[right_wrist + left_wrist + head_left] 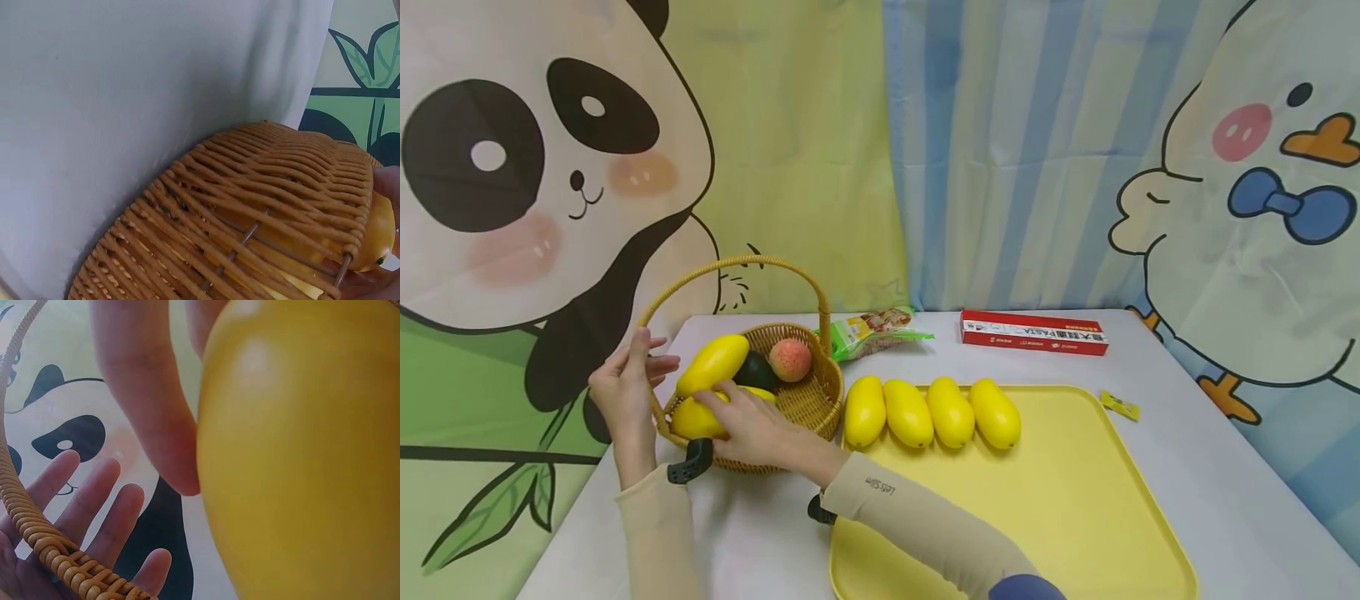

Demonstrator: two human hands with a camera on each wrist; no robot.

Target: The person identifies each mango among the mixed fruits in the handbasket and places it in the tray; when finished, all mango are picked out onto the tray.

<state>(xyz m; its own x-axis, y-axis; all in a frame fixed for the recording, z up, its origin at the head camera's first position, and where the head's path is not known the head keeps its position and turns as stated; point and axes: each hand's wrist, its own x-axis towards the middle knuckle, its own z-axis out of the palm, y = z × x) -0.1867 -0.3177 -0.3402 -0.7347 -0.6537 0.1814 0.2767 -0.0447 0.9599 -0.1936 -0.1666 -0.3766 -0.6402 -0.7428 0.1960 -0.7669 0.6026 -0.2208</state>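
A wicker basket [831, 400] with a tall handle stands at the left of the table. Inside lie yellow mangoes, a dark green fruit [756, 372] and a peach [791, 360]. My right hand [756, 425] reaches over the near rim and grips the front mango [695, 419]; its fingers press the mango's side in the left wrist view. Another mango [718, 360] lies just behind. Outside the basket's left side is my left hand [628, 387], palm toward the basket, fingers extended. In the left wrist view those fingers [103, 512] show behind the wicker rim, holding nothing.
Several mangoes [908, 414] stand in a row along the back left of a yellow tray [1037, 517]. Behind are a green snack bag [872, 331] and a red pasta box [1033, 332]. A small yellow packet [1120, 406] lies right of the tray.
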